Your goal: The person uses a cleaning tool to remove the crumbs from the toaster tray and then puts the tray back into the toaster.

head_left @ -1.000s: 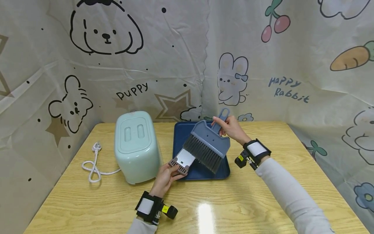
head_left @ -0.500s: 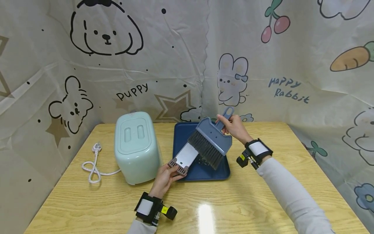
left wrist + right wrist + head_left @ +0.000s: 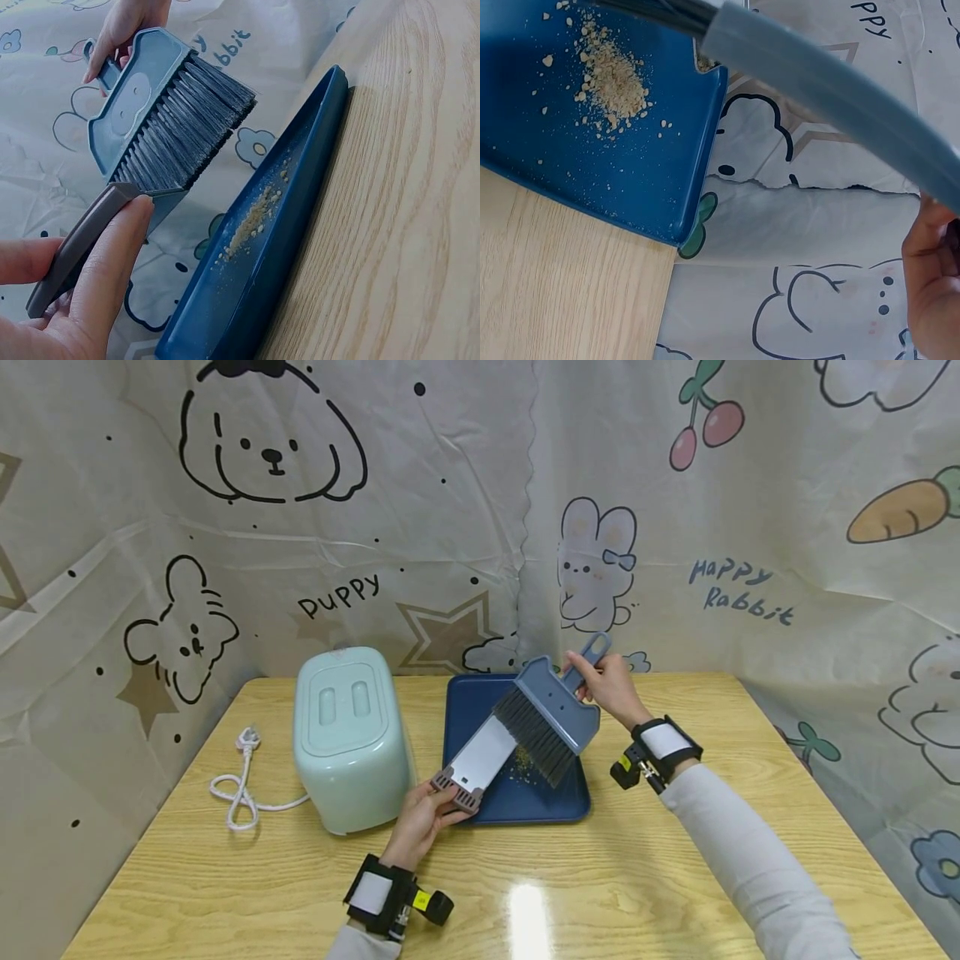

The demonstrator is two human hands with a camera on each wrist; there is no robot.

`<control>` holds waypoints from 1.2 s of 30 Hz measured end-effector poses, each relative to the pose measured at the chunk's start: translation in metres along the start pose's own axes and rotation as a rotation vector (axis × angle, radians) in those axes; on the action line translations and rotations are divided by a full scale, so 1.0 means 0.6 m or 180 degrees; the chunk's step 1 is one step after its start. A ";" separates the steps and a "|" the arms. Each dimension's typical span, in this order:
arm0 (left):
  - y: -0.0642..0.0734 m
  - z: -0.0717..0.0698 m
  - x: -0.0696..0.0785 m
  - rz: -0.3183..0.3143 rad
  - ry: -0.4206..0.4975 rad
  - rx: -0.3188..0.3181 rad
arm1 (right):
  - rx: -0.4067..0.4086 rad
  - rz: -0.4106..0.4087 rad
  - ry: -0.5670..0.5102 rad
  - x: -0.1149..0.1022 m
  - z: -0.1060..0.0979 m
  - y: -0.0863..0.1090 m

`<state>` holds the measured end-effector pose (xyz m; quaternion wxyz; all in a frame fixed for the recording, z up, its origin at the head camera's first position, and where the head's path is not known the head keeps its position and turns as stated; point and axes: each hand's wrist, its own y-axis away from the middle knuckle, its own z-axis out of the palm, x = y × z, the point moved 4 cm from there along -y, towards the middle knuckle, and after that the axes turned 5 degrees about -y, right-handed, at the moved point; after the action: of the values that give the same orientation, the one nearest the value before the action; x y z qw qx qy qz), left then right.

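Observation:
My left hand [image 3: 418, 827] grips the slotted grey-brown end of a toaster crumb tray [image 3: 486, 756], a flat silver plate slanting over the blue tray [image 3: 467, 702]. With my right hand [image 3: 609, 687] I hold the handle of a grey-blue hand brush [image 3: 558, 703]. Its dark bristles [image 3: 191, 120] overlap the far end of the silver plate in the head view. Beneath them, a pile of pale crumbs [image 3: 615, 86] lies in the blue tray, with finer bits scattered around. In the left wrist view, thumb and fingers pinch the crumb tray's end.
A mint-green toaster [image 3: 348, 735] stands left of the blue tray. Its white cord and plug [image 3: 243, 785] lie on the wooden table [image 3: 615, 877] farther left. A printed cloth [image 3: 450, 527] hangs behind the table.
My right hand has moved the brush up and to the right, uncovering more of the silver plate. Crumbs in the blue tray have come into sight. My left hand stays nearly still.

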<state>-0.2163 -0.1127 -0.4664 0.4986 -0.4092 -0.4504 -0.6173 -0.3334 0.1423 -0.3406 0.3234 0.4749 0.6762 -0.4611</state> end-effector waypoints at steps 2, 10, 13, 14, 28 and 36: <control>0.000 0.000 -0.001 0.0003 -0.0006 -0.0003 | 0.0041 -0.0015 0.0037 0.001 -0.001 0.000; 0.000 0.000 -0.002 -0.0015 -0.0043 0.0009 | 0.0150 -0.0027 0.0242 0.000 -0.001 0.001; 0.001 0.000 -0.003 0.0000 -0.0068 -0.0003 | 0.0164 -0.0042 0.0332 0.000 0.000 0.001; 0.001 0.000 -0.003 0.0001 -0.0072 -0.0004 | 0.0165 -0.0047 0.0358 0.000 0.000 0.001; -0.002 -0.006 -0.005 -0.0005 -0.0123 0.0088 | 0.0040 -0.0188 0.0503 -0.011 0.003 0.003; -0.003 -0.012 -0.005 -0.0017 -0.0053 0.0141 | -0.0039 -0.0184 0.0491 -0.010 0.000 0.005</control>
<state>-0.2181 -0.1184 -0.4715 0.5021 -0.4020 -0.4693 -0.6051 -0.3284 0.1405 -0.3367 0.2597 0.4873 0.7154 -0.4281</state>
